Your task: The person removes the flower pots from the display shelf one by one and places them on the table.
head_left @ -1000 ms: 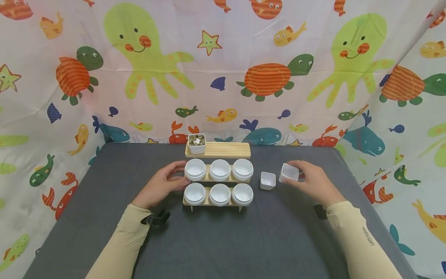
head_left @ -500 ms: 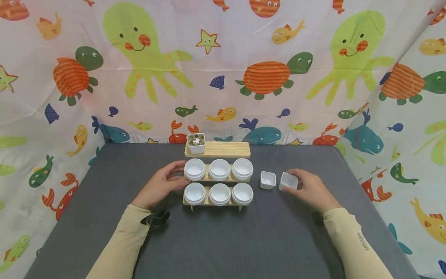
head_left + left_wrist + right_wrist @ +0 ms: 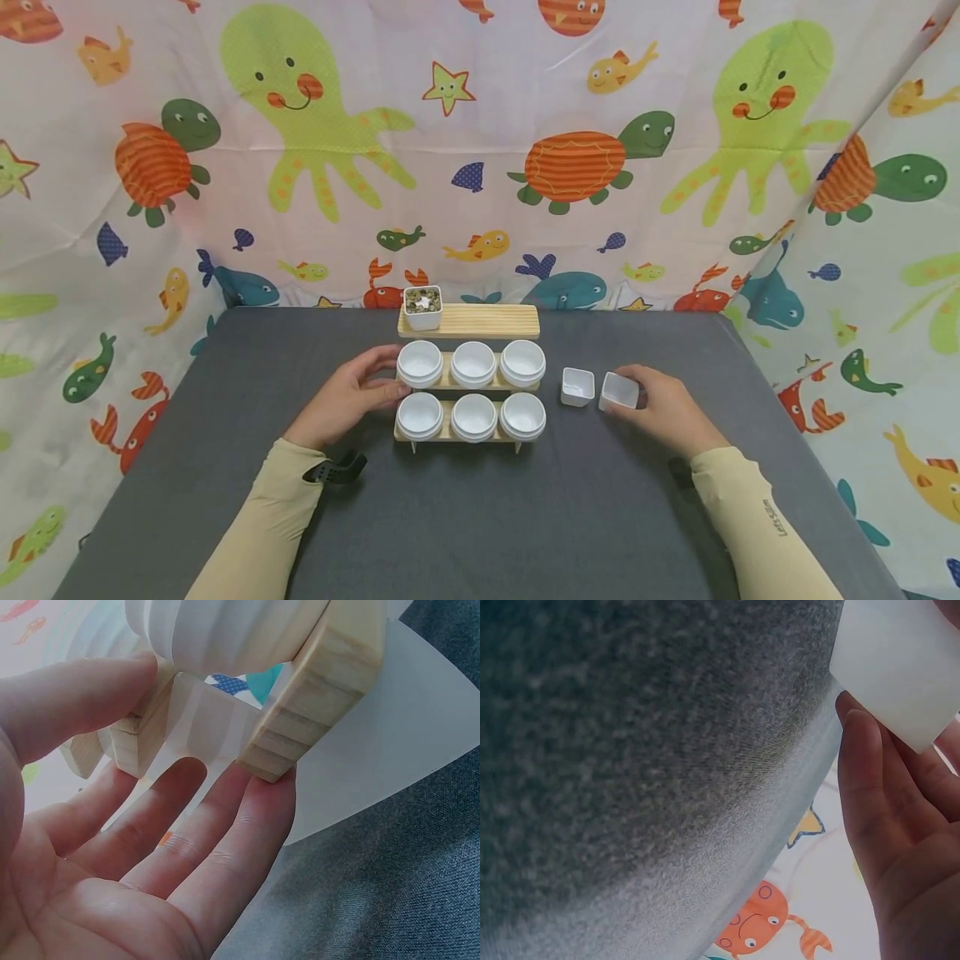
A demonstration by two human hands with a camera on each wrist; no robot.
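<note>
In the head view my left hand holds the left end of a wooden tiered rack. Its thumb and fingertips touch the ends of the wooden boards in the left wrist view. Round white cups stand in two rows on the rack's lower tiers. My right hand pinches a small square white cup by its right side. The right wrist view shows fingers against that white cup. A second square cup stands just left of it, apart.
The rack's top board bears a square white pot with small greenish contents at its left end. A dark grey cloth covers the table. A curtain with sea-animal prints hangs behind and along both sides.
My right hand has brought the square cup slightly left and nearer to me, closer to the second square cup; the last half second shows little motion. My left hand stays on the rack.
</note>
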